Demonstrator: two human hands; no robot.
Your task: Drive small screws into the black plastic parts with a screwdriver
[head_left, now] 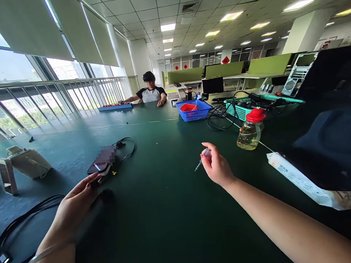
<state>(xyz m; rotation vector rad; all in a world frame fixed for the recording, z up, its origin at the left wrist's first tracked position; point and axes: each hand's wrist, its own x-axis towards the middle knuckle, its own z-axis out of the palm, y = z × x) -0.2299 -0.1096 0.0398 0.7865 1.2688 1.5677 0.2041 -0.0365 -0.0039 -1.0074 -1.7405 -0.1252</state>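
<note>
My right hand (216, 167) hovers over the dark green table (171, 214), fingers pinched on a small clear syringe (202, 158) whose needle points down to the left. My left hand (77, 203) rests low at the left with fingers stretched toward a phone (102, 160) lying on a power bank with a black cable (126, 147). It touches or nearly touches the phone's near end and holds nothing. A bracelet sits on my left wrist.
A bottle of yellowish liquid with a red cap (251, 130) stands right of my right hand. A white packet (307, 185) lies at the right, under a dark cap. Blue basket (194, 111), teal basket (238, 109), cables (20, 225). Another person (150, 93) sits at the far end.
</note>
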